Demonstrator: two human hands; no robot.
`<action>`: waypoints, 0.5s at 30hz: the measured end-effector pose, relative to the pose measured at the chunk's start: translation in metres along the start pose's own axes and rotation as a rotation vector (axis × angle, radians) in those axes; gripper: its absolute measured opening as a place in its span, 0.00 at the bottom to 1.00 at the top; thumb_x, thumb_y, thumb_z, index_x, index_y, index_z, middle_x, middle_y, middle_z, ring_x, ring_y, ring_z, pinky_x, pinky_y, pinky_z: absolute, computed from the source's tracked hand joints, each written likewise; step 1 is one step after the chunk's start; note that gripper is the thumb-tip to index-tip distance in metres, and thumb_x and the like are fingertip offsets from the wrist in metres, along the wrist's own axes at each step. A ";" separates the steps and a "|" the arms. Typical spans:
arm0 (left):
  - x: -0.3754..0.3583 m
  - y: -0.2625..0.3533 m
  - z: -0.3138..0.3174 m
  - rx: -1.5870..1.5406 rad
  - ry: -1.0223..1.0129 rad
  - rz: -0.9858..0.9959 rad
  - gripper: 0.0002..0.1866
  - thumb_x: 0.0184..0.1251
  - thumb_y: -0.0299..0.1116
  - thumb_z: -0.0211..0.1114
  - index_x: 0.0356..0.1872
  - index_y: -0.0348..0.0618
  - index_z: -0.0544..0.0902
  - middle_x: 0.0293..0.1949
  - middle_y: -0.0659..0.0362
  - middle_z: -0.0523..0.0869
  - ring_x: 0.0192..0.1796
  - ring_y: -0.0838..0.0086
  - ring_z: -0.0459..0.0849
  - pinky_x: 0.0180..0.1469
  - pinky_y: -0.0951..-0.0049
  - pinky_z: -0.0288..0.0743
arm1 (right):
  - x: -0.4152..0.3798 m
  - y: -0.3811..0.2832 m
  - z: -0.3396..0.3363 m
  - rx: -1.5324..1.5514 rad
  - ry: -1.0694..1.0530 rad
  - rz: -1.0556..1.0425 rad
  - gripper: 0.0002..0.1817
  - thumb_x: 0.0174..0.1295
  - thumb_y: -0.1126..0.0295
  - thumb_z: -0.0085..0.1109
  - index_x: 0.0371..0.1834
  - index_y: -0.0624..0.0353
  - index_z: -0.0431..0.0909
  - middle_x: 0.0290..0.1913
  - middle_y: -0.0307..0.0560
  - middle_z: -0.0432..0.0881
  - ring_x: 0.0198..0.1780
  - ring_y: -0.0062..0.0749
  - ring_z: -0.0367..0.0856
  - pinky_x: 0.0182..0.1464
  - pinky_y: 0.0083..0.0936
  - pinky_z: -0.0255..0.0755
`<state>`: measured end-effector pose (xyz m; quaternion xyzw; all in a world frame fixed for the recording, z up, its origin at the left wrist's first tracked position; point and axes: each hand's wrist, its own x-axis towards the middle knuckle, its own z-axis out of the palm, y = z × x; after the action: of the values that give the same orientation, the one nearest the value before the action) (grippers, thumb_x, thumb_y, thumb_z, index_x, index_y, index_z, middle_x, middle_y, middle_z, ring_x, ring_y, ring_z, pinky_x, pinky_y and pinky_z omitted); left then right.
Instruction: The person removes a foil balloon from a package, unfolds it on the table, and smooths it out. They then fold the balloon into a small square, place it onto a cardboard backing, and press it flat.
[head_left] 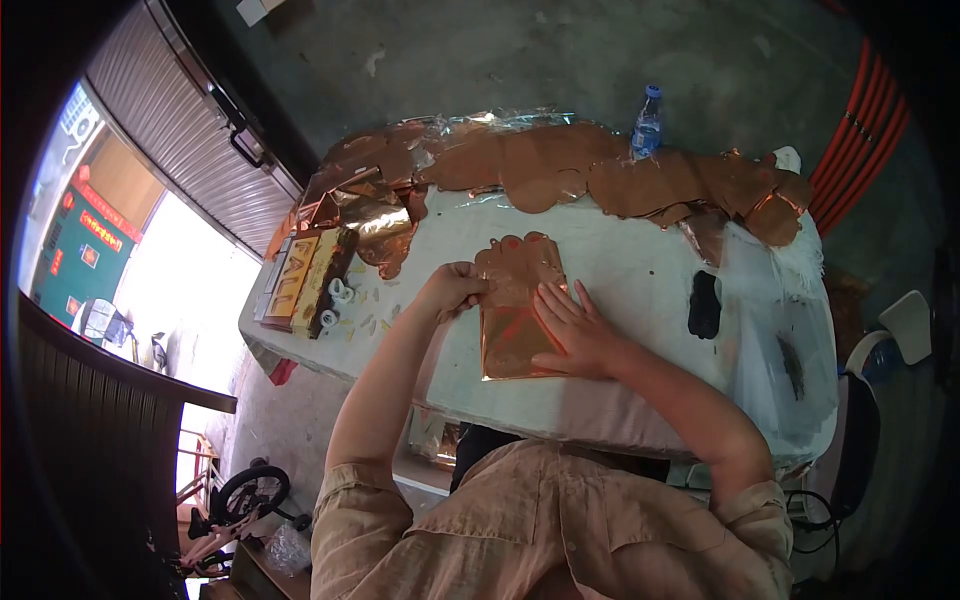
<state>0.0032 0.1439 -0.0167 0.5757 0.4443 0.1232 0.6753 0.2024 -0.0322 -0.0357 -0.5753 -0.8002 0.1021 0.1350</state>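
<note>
A flat, shiny copper-coloured foil piece (515, 340) lies on the cloth-covered table in front of me. Its top edge is lobed and its lower edge is straight; reddish marks show on its surface. The thumb and fingers of my left hand (452, 290) are pinched together at its left edge. My right hand (585, 335) lies flat over its right side, fingers stretched out and touching it. Left of my left hand, small white rolls (340, 292) sit among scattered little pale strips (372, 322).
Overlapping copper-coloured foil pieces (540, 165) line the table's far edge, with a blue-capped plastic bottle (648, 125) among them. A box with yellow lettering (303, 280) stands at the left. At the right are a black object (704, 305) and clear plastic (775, 340).
</note>
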 end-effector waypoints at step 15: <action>-0.024 -0.017 0.009 -0.088 -0.215 0.313 0.09 0.62 0.24 0.66 0.43 0.40 0.82 0.26 0.67 0.83 0.22 0.88 0.70 0.23 0.87 0.60 | 0.027 0.055 -0.034 1.316 -0.174 0.574 0.07 0.54 0.71 0.65 0.34 0.59 0.80 0.28 0.36 0.80 0.21 0.14 0.72 0.22 0.12 0.64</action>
<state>-0.0096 0.1163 -0.0208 0.6176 0.2690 0.1835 0.7160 0.2546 0.0110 -0.0184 -0.5521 -0.3983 0.6396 0.3571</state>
